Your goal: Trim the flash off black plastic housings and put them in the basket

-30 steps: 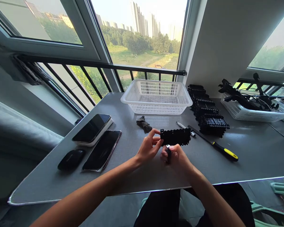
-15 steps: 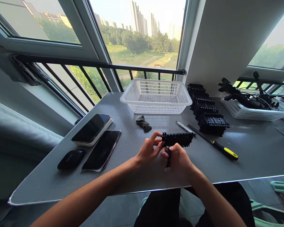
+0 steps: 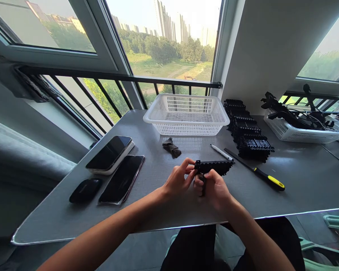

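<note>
A black toothed plastic part (image 3: pixel 216 166) is raised a little above the grey table, its left end pinched by my left hand (image 3: pixel 180 175). Just below that end, my right hand (image 3: pixel 214 188) is closed around a small dark tool (image 3: pixel 203 184), whose upper tip meets the part's lower left corner. What the tool is cannot be made out. Behind the part lies a white marker (image 3: pixel 220 151), and to its right a file with a black and yellow handle (image 3: pixel 268 180). A crumpled dark cloth (image 3: pixel 171 147) rests further back.
A white basket (image 3: pixel 186 128) stands at the back of the table (image 3: pixel 155 214). Stacked black toothed parts (image 3: pixel 254 145) are right of it, near another basket (image 3: pixel 296 133) holding black parts and cables. At left lie two phones (image 3: pixel 122 178), a white box and a black case (image 3: pixel 85 190).
The black part has shifted slightly to the right and down, with its right end tilted lower. My right fingers have moved slightly around the dark tool.
</note>
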A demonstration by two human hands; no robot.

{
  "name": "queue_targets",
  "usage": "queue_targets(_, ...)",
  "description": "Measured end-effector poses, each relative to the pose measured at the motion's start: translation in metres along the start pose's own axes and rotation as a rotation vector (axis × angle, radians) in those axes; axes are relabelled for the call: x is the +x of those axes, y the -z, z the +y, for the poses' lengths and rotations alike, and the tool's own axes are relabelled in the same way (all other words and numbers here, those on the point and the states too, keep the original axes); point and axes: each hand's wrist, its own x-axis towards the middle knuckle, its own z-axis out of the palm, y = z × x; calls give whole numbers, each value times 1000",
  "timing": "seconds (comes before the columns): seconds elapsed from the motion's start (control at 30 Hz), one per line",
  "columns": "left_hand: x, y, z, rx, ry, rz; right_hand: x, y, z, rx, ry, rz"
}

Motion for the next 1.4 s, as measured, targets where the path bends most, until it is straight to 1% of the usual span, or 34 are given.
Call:
queue_targets(0.13,0,0,0,-4,-7,-15,1,3,-1,20,-18,-4)
queue_targets(0.23,1,0,-2,9,-12,8,1,5,-2,35,-25,-10)
queue_targets(0.4,3,2,-3,31,15,48,2,10,-7,92,-21,-2)
queue_targets(0.57,4,4,-1,13,27,83,0,18,-16,169,-8,36)
queue_targets(0.7,6,5,-1,-10,43,109,-5,26,-26,222,13,24)
queue_targets(0.83,6,5,-2,26,40,114,-10,34,-35,267,40,20)
queue_targets(1.0,6,6,-3,28,6,127,-14,41,-42,306,72,23)
queue_targets(1.17,6,6,-4,49,-4,135,-13,40,-41,331,72,13)
queue_targets(1.4,5,3,-7,106,-21,123,-5,27,-26,292,-5,-29)
